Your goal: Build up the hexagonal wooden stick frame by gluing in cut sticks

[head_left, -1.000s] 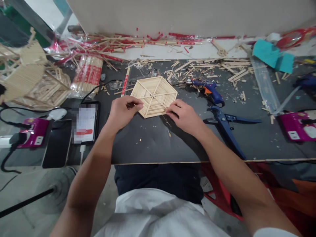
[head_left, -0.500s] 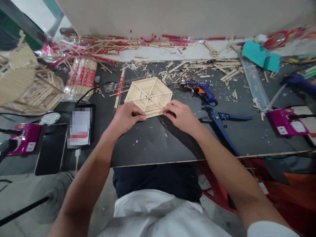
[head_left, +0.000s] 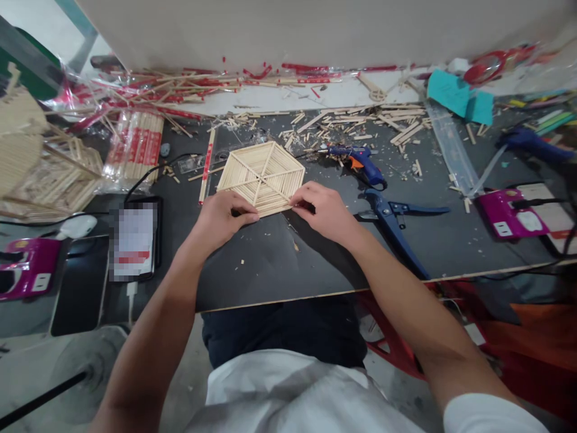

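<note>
A flat hexagonal panel of wooden sticks (head_left: 265, 171) lies on the dark tabletop, with spokes crossing at its middle. My left hand (head_left: 225, 215) is closed at its lower left edge, thumb and fingers pinching the near side. At the lower right corner, my right hand (head_left: 322, 207) pinches the edge between thumb and fingertips. Both palms hide parts of the near rim. Beyond the panel, to the right, lies a blue hot glue gun (head_left: 354, 161) with an orange trigger. Nearer to my right hand rests a blue-handled cutter (head_left: 392, 216).
Cut stick pieces (head_left: 360, 120) litter the back of the table. On the left are bundled chopsticks (head_left: 134, 144), larger stick-built pieces (head_left: 58, 174), a lit phone (head_left: 134, 240), a dark phone (head_left: 81, 282) and a purple power socket (head_left: 31, 264). Another purple socket (head_left: 511, 213) sits at right.
My view has turned slightly to the right, so the scene sits further left. Both hands keep their pinch on the panel's near edge, with little other movement.
</note>
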Motion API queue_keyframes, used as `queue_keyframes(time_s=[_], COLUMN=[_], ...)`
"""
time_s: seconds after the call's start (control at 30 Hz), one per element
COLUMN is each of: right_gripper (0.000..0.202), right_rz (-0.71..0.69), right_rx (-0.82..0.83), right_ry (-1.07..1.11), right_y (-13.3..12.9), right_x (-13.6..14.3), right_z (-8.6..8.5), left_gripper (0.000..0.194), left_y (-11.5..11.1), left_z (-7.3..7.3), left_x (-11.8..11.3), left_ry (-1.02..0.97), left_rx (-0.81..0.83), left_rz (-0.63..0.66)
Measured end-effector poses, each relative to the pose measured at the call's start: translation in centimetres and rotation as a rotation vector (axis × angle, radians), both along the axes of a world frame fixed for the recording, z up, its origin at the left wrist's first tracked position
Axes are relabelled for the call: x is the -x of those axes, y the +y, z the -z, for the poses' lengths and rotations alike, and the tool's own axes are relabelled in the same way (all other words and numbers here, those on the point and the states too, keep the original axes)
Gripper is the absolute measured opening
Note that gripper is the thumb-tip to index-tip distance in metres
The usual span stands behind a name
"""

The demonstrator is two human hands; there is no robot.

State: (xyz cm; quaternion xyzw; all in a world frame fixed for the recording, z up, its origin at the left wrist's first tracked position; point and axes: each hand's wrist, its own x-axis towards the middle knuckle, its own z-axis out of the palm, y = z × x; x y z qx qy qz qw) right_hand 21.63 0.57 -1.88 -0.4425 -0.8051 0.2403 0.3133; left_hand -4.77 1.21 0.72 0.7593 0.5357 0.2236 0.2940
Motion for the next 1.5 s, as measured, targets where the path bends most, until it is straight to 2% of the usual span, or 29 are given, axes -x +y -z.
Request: queue_keyframes(time_s=[0.4,0.6,0.77,0.97,1.2,1.3,1.5], right_gripper=[0.011,0.011,0.012,0.01,0.015,0.017,0.008], right_rz=[0.044,0.055,0.048,0.059,0.067,0.06,0.06], right_rx=[-0.035,-0.023,-0.03,0.031,0.172,0.171,0.16], right_ry=[-0.007,0.012,0.024,0.052,0.15,0.154,0.152], right_y=[0.0,-0.3,-0.4,-0.2,-0.1,-0.1,-0.1], right_x=[-0.1,0.2,0.3,0.3,-0.4,-0.7,-0.4], right_z=[0.3,0.1,0.1,-0.1,-0.4,-0.6,-0.4], left_gripper=[0.005,0.008,0.009,0.004,0.006,0.006,0.018], left_y=[-0.2,-0.1,-0.2,-0.4,-0.4,-0.4,-0.4], left_z=[-0.4,-0.3,-0.1,0.3,0.2,0.3,0.4], left_x=[-0.1,0.5,0.1,-0.5,-0.4,-0.4,-0.2], left_ry=[-0.018,-0.075,-0.035,0.062,0.076,0.07,0.08], left_rx=[-0.002,0.008,-0.04,-0.146,-0.138,-0.148,-0.24], left_rz=[0.022,0.059,0.047,0.101,0.075,0.081,0.168])
